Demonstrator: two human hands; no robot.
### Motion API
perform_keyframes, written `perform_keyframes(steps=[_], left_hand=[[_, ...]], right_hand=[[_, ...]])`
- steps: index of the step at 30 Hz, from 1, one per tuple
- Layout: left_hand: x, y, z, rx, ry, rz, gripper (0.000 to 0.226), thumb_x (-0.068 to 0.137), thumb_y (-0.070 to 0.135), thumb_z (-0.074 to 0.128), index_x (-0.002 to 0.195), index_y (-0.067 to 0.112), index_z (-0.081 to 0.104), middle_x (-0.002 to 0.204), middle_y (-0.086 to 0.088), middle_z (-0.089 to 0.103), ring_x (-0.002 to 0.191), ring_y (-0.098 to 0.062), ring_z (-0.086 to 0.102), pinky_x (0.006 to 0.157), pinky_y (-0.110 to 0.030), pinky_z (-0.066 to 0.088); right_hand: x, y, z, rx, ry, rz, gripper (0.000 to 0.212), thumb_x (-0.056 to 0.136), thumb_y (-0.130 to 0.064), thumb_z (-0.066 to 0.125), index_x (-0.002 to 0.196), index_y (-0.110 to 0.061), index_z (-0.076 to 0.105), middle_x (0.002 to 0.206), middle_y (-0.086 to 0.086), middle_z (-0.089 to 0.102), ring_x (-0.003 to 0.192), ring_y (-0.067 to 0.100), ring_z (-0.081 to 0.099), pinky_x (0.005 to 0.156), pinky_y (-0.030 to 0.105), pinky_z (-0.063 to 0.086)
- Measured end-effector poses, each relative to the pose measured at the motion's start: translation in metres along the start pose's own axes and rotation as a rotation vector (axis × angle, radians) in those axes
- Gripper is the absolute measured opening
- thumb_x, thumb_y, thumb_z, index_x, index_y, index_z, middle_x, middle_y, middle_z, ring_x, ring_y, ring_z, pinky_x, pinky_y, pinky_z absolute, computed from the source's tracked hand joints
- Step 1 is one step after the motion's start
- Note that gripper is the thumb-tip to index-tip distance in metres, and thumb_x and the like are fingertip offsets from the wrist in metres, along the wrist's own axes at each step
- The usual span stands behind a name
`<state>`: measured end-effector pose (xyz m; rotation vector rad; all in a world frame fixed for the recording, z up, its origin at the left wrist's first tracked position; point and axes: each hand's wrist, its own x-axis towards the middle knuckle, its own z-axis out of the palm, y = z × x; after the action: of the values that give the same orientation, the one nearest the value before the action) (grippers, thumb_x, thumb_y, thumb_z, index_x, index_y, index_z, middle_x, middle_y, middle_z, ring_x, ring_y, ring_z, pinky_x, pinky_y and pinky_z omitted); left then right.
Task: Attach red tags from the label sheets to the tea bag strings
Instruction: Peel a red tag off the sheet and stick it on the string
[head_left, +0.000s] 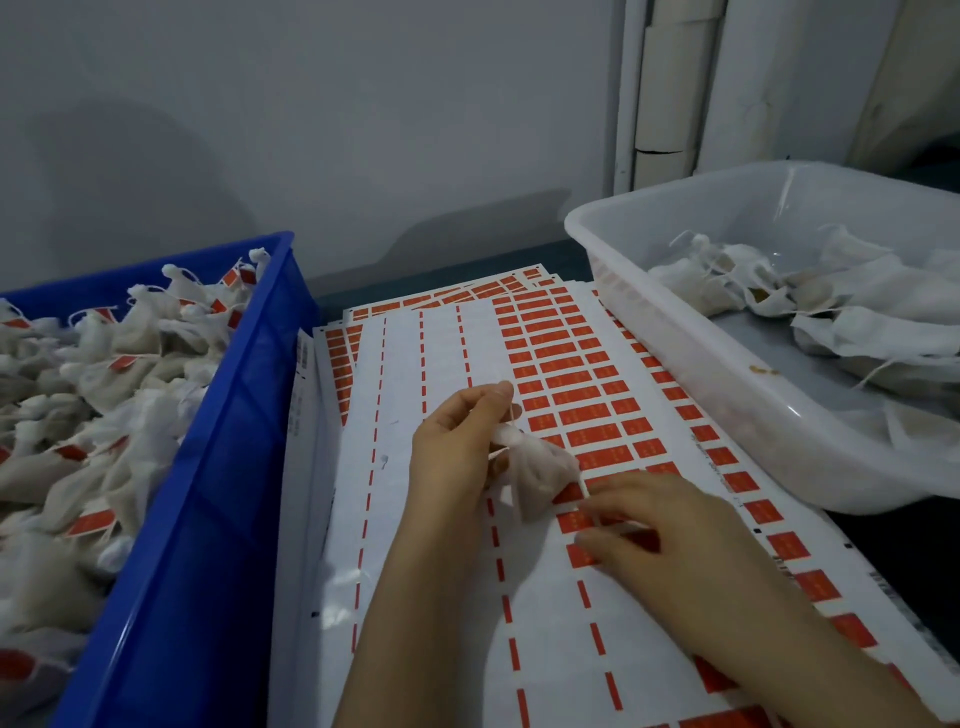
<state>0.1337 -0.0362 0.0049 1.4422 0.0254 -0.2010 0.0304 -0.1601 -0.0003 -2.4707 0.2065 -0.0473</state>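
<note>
Left hand (457, 441) pinches tea bag (543, 475) by gathered neck, over label sheet (561, 649) at centre. Right hand (660, 530) just right of bag, fingertips down on row of red tags (595, 415) where string (586, 493) ends. Pinching or pressing, I can't tell. Blue crate (234, 467) left holds tagged bags, clear tub (701, 395) right holds untagged.

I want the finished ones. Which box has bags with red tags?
The blue box, left: red tags among its bags; the clear box shows none.
</note>
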Motion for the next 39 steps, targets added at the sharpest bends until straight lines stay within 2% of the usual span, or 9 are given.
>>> perform_keyframes(steps=[3,6,17,23,27,31,33,36,39], left_hand=[[0.000,0.000,-0.001,0.002,0.012,0.004,0.016,0.086,0.040,0.062,0.093,0.027,0.067,0.091,0.009,0.071,0.088,-0.015,0.068,0.067,-0.025,0.057],[0.000,0.000,-0.001,0.027,0.009,0.016,0.017,0.086,0.042,0.062,0.093,0.028,0.067,0.093,0.011,0.070,0.089,-0.015,0.067,0.068,-0.024,0.056],[0.000,-0.001,-0.002,0.060,0.000,0.033,0.016,0.086,0.040,0.062,0.094,0.027,0.067,0.097,0.008,0.070,0.091,-0.017,0.067,0.079,-0.033,0.058],[0.001,0.000,-0.001,-0.003,-0.034,0.044,0.012,0.086,0.036,0.062,0.090,0.027,0.068,0.082,0.012,0.072,0.078,-0.009,0.071,0.062,-0.024,0.057],[0.001,-0.001,-0.002,-0.004,-0.023,0.046,0.012,0.086,0.036,0.062,0.089,0.026,0.068,0.084,0.011,0.072,0.080,-0.011,0.071,0.064,-0.026,0.058],[0.002,-0.001,-0.002,-0.004,-0.026,0.049,0.013,0.086,0.036,0.062,0.090,0.026,0.068,0.081,0.013,0.072,0.077,-0.006,0.070,0.059,-0.022,0.056],[0.003,-0.001,-0.003,-0.005,-0.027,0.052,0.012,0.086,0.036,0.062,0.089,0.026,0.068,0.080,0.014,0.072,0.076,-0.005,0.070,0.058,-0.021,0.055],[0.003,-0.001,-0.003,-0.004,-0.021,0.046,0.013,0.085,0.038,0.062,0.089,0.026,0.068,0.081,0.013,0.072,0.078,-0.008,0.071,0.063,-0.025,0.057],[0.003,-0.001,-0.003,-0.006,-0.029,0.041,0.014,0.085,0.038,0.062,0.089,0.026,0.068,0.083,0.013,0.072,0.078,-0.009,0.071,0.064,-0.026,0.058]], right_hand=[[-0.012,0.005,0.014,-0.091,-0.023,0.024,0.052,0.084,-0.060,0.047,0.133,-0.046,0.039,0.142,-0.031,0.027,0.131,-0.006,0.021,0.112,0.024,0.013],[-0.015,0.006,0.020,-0.129,-0.039,0.045,0.058,0.081,-0.065,0.043,0.136,-0.048,0.032,0.145,-0.032,0.018,0.137,-0.005,0.008,0.114,0.029,0.005],[-0.014,0.009,0.024,-0.174,0.016,-0.037,0.039,0.085,-0.060,0.041,0.122,-0.052,0.049,0.135,-0.036,0.035,0.133,-0.006,0.018,0.114,0.028,0.011],[-0.015,0.009,0.022,-0.183,0.043,-0.112,0.039,0.085,-0.061,0.038,0.121,-0.053,0.050,0.132,-0.039,0.036,0.133,-0.006,0.020,0.113,0.028,0.011],[-0.017,0.003,0.020,-0.218,0.158,-0.185,0.028,0.069,-0.052,0.057,0.089,-0.041,0.072,0.103,-0.026,0.064,0.107,0.012,0.061,0.090,0.047,0.043],[-0.018,0.009,0.025,-0.136,0.142,-0.113,0.036,0.084,-0.061,0.039,0.117,-0.057,0.050,0.125,-0.042,0.036,0.129,-0.010,0.021,0.105,0.019,0.007],[-0.017,0.010,0.025,-0.136,0.133,-0.109,0.036,0.084,-0.059,0.041,0.117,-0.055,0.052,0.126,-0.039,0.038,0.130,-0.009,0.023,0.104,0.019,0.006],[-0.016,0.006,0.025,-0.181,0.139,-0.139,0.028,0.074,-0.051,0.056,0.097,-0.042,0.070,0.114,-0.026,0.058,0.118,0.008,0.053,0.100,0.039,0.030],[-0.017,0.010,0.028,-0.220,0.103,-0.133,0.036,0.083,-0.058,0.042,0.115,-0.047,0.057,0.132,-0.034,0.035,0.133,-0.001,0.029,0.111,0.029,0.012]])
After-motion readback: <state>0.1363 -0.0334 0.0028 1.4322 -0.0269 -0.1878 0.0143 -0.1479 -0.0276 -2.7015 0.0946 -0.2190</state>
